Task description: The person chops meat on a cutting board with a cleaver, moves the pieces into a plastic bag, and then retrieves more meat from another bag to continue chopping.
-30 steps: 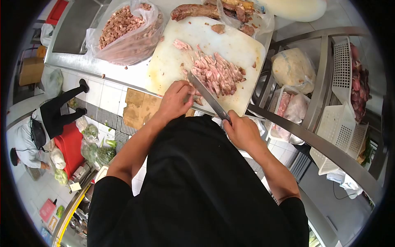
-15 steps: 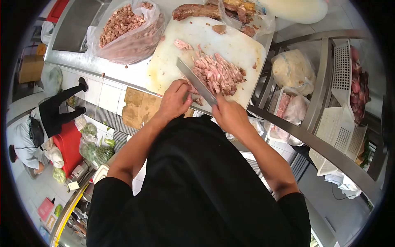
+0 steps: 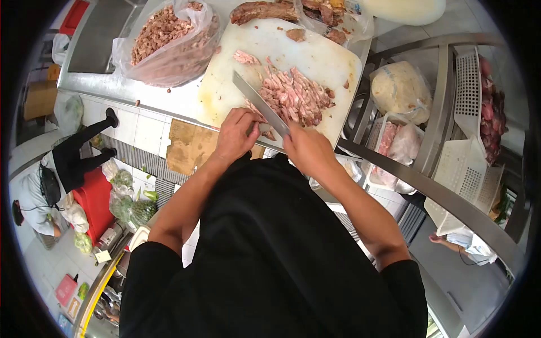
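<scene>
My right hand is closed round the handle of a large kitchen knife, its broad blade slanting up and left over a white cutting board. Left of the blade, my left hand rests on the board with curled fingers, pressing a strip of meat that mostly hides under them. To the right of the blade lies a heap of sliced meat. A smaller clump of slices sits above the blade tip.
A plastic bag of chopped meat stands left of the board, beside a sink. Larger browned meat pieces lie behind. A metal rack holds bagged food and baskets at right. Another person is at far left.
The knife and my right hand have shifted slightly left, towards my left hand. Another person's arm has come into view at the lower right, below the rack.
</scene>
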The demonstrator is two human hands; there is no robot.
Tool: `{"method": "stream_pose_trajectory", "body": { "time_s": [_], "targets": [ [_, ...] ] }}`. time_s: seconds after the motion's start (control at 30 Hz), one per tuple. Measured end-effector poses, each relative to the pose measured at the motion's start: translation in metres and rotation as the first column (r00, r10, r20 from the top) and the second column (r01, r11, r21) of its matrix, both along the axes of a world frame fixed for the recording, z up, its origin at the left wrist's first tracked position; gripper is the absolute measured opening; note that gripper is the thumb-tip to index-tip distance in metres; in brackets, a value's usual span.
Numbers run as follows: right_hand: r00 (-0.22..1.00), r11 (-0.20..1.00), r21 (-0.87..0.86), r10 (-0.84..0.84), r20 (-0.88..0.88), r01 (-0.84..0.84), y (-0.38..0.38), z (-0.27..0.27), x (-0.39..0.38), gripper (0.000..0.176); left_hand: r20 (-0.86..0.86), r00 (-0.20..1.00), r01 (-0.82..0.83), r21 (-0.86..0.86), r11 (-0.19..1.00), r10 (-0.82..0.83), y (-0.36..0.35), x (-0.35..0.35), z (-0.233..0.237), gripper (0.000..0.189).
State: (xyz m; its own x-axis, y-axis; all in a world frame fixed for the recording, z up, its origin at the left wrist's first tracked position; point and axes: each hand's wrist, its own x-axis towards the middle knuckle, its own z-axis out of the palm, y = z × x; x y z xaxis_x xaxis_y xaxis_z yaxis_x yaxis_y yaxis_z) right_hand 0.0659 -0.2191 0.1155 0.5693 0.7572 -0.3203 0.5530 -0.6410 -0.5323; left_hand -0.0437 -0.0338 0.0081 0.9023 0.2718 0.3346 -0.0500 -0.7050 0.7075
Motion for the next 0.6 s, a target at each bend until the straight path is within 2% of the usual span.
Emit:
{"method": "stream_pose_trajectory", "body": {
  "time_s": [0.07, 0.13, 0.17, 0.23, 0.27, 0.37, 0.43, 0.47, 0.5, 0.57, 0.6],
  "targets": [
    [0.999, 0.999, -0.051, 0.006, -0.045, -0.008, -0.01, 0.002, -0.009, 0.022, -0.009, 1.0, -0.021, -0.004, 1.0, 0.021, 0.002, -0.003, -0.003, 0.017],
    [0.999, 0.986, -0.167, -0.014, -0.048, 0.006, -0.016, -0.018, -0.021, 0.023, -0.004, 0.999, -0.034, 0.023, 0.999, 0.034, -0.001, -0.001, -0.007, 0.017],
    [0.999, 0.986, -0.168, -0.013, -0.048, 0.005, -0.012, -0.029, -0.02, 0.023, -0.004, 0.999, -0.035, 0.023, 0.999, 0.035, -0.002, 0.0, -0.008, 0.017],
    [0.998, 0.999, 0.029, -0.042, 0.038, 0.041, 0.019, -0.047, -0.013, 0.024, 0.006, 0.999, -0.034, 0.005, 0.999, 0.034, -0.001, -0.002, -0.008, 0.016],
    [0.998, 0.998, 0.032, -0.052, 0.04, 0.05, 0.03, -0.05, -0.008, 0.024, 0.008, 1.0, -0.024, 0.008, 1.0, 0.024, -0.002, -0.004, -0.007, 0.016],
    [0.999, 0.998, 0.069, -0.006, 0.035, 0.004, 0.049, -0.037, 0.011, 0.025, -0.046, 0.999, -0.002, 0.029, 1.0, 0.004, -0.001, -0.007, -0.001, 0.021],
    [0.995, 0.992, 0.086, -0.097, 0.028, 0.094, 0.039, -0.021, 0.015, 0.025, -0.041, 0.999, -0.032, -0.014, 0.999, 0.032, -0.01, -0.016, 0.011, 0.027],
    [0.994, 0.99, 0.092, -0.107, 0.006, 0.106, 0.028, -0.017, 0.018, 0.026, -0.031, 0.999, 0.041, 0.004, 0.999, -0.041, -0.011, -0.021, 0.008, 0.031],
    [0.994, 0.99, 0.092, -0.105, 0.008, 0.104, 0.017, -0.01, 0.019, 0.026, -0.029, 0.999, 0.039, 0.004, 0.999, -0.039, -0.012, -0.02, 0.007, 0.031],
    [0.994, 0.995, -0.038, -0.095, -0.054, 0.093, -0.006, 0.005, 0.017, 0.027, -0.074, 0.997, 0.042, 0.059, 0.997, -0.038, -0.014, -0.015, 0.005, 0.028],
    [0.994, 0.995, -0.042, -0.096, -0.051, 0.094, -0.016, 0.008, 0.013, 0.027, -0.071, 0.997, 0.043, 0.055, 0.998, -0.039, -0.013, -0.009, 0.003, 0.028]
  ]
}}
